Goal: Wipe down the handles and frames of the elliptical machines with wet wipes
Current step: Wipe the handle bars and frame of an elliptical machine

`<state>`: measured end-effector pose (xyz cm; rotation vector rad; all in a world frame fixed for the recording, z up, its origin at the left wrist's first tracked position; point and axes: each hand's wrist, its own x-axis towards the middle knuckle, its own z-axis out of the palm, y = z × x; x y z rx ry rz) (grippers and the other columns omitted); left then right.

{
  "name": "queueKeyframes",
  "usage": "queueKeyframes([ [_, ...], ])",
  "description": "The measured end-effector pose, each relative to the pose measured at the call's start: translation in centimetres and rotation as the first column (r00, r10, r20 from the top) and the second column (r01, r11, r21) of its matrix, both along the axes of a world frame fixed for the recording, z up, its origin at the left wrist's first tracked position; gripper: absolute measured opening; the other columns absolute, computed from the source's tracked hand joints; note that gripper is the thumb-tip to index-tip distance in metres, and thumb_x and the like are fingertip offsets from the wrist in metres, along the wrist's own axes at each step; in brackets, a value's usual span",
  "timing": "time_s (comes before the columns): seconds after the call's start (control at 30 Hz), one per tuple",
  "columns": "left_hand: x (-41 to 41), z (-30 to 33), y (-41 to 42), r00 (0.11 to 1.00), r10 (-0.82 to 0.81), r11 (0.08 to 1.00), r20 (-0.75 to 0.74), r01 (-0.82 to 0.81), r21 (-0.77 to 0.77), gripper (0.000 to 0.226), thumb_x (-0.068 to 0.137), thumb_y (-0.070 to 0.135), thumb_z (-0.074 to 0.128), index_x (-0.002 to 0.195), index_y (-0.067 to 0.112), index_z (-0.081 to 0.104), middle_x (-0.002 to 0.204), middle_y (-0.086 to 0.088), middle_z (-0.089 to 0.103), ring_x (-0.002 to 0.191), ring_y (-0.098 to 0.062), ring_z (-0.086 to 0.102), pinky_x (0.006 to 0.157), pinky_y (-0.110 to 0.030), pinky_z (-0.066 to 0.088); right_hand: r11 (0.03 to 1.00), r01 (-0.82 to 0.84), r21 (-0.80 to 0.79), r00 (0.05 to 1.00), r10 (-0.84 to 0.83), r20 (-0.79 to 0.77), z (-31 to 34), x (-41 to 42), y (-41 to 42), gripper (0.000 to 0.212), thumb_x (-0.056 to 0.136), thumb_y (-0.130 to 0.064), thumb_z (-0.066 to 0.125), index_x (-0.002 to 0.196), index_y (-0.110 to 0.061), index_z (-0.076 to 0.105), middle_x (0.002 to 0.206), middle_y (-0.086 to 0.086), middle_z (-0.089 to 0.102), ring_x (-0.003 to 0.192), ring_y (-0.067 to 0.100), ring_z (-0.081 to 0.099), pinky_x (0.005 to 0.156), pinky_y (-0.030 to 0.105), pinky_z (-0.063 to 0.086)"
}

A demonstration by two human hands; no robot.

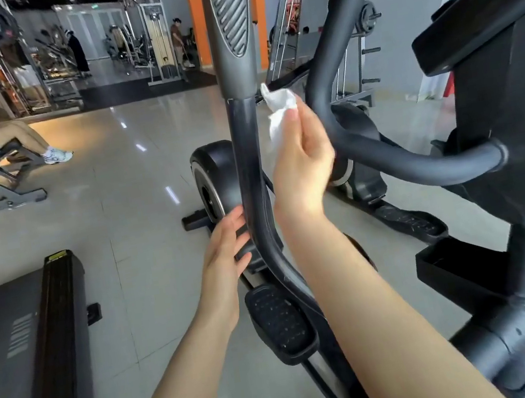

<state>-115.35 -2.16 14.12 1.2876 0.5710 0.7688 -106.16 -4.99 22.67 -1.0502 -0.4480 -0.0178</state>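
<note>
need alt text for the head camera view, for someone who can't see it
A person's right hand holds a white wet wipe beside an elliptical's dark upright handle bar, while the left hand rests open against the bar lower down. A foot pedal sits below, on a tiled gym floor.

2 bare forearms, no sleeves or jewellery.
</note>
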Motion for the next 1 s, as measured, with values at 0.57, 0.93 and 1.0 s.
queueKeyframes([
  [0.57, -0.3, -0.4, 1.6, 0.987, -0.149, 0.977, -0.052, 0.156, 0.147, 0.044, 0.087, 0.059, 0.028, 0.122, 0.047, 0.052, 0.118, 0.037, 0.061, 0.118, 0.007, 0.056, 0.114, -0.041, 0.034, 0.666, 0.383, -0.640, 0.861, -0.008, 0.508, -18.7, -0.8, -1.9, 0.034, 0.101, -0.022, 0.047, 0.132, -0.014, 0.057, 0.081, -0.006, 0.066, 0.066, 0.009, 0.055, 0.061, 0.011, 0.034],
  [0.93, -0.4, -1.6, 2.5, 0.987, -0.161, 0.979, -0.003, 0.160, 0.122, 0.043, 0.094, 0.057, 0.034, 0.124, 0.037, 0.057, 0.125, 0.024, 0.064, 0.119, -0.002, 0.059, 0.108, -0.039, 0.040, 0.680, 0.129, -0.721, 0.992, -0.091, 0.092, -18.6, 1.2, -9.0, 0.024, 0.097, -0.013, 0.054, 0.084, -0.028, 0.068, 0.063, -0.018, 0.061, 0.063, 0.002, 0.057, 0.065, 0.022, 0.044],
  [1.0, -0.5, -1.4, 2.8, 0.990, -0.144, 0.983, 0.002, 0.142, 0.118, 0.047, 0.096, 0.059, 0.033, 0.124, 0.033, 0.059, 0.121, 0.021, 0.066, 0.116, -0.005, 0.061, 0.109, -0.041, 0.041, 0.827, 0.171, -0.535, 0.985, -0.152, 0.080, -15.2, 0.6, -7.7, 0.025, 0.099, -0.009, 0.051, 0.090, -0.025, 0.068, 0.082, -0.021, 0.067, 0.082, -0.003, 0.061, 0.075, 0.014, 0.043],
])
